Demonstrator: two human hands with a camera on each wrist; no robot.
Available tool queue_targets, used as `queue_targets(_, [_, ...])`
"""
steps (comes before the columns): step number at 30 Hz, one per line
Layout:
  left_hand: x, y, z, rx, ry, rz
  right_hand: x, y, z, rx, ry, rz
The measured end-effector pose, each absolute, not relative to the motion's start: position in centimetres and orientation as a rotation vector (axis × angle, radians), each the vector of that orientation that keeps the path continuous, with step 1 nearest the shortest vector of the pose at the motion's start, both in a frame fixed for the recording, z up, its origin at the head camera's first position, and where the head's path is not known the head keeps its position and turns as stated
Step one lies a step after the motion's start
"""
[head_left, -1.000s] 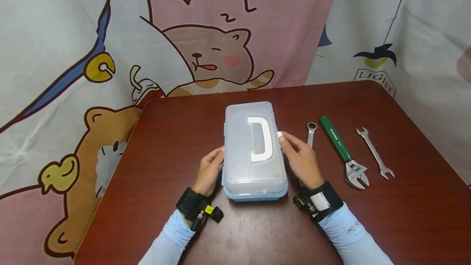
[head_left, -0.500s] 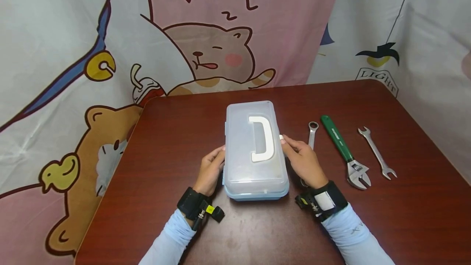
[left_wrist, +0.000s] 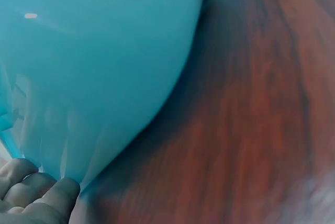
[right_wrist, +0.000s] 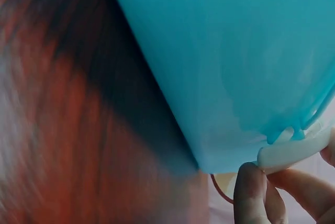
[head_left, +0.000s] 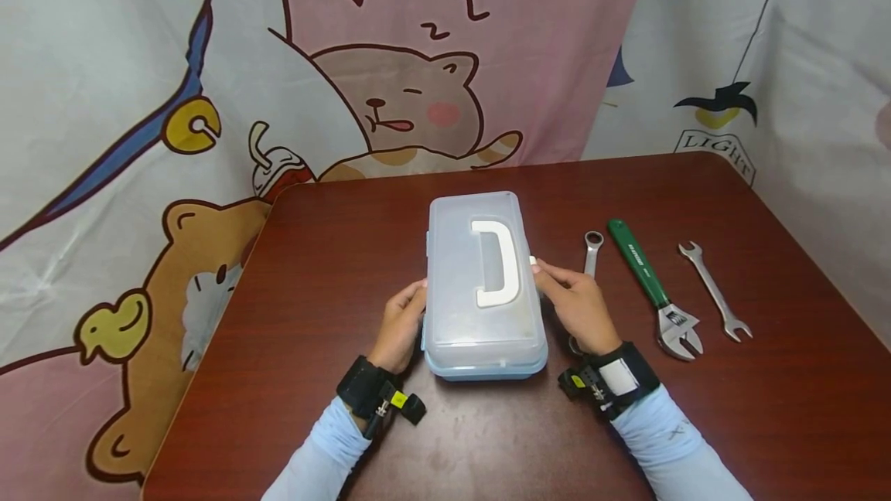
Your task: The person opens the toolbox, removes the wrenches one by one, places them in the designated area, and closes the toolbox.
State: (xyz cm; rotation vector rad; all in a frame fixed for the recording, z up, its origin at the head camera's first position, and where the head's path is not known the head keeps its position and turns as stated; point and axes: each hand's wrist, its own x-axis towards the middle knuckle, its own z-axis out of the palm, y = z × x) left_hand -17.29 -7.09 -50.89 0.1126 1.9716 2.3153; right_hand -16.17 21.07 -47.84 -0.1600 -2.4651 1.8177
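Observation:
A plastic toolbox [head_left: 465,331] with a frosted lid, white carry handle [head_left: 511,265] and light blue base stands on the table, lid down. My left hand [head_left: 398,327] rests against its left side; in the left wrist view the fingertips [left_wrist: 62,195] touch the blue wall [left_wrist: 104,67]. At the right side, my right hand [head_left: 578,311] pinches a white latch [head_left: 532,260]. The right wrist view shows that latch [right_wrist: 293,153] between thumb and fingers, angled out from the blue wall [right_wrist: 220,67]. How it meets the lid is hidden.
Right of the box lie a ring-ended wrench [head_left: 593,246], partly hidden by my right hand, a green-handled adjustable wrench [head_left: 647,281] and a small open-ended wrench [head_left: 713,288]. The dark red table [head_left: 313,253] ends at a printed cloth [head_left: 557,37].
My right hand, with the latch, has shifted slightly down and outward from the lid since one second ago. The left hand, box and wrenches keep their places; the view drifts a little.

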Motion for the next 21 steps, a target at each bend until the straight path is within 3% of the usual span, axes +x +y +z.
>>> queue_targets(10, [-17.2, -6.8, -50.8, 0.115, 1.956, 2.322, -16.4, 21.3, -48.6, -0.173, -2.402, 2.042])
queue_targets(14, [-17.9, -7.8, -50.1, 0.161, 2.029, 2.251, -16.6, 21.6, -48.2, -0.096, -2.488, 1.919])
queue_targets(21, [-15.5, -10.1, -46.0, 0.667, 2.858, 1.806, -13.8, 21.8, -45.0, 0.251, -2.538, 1.224])
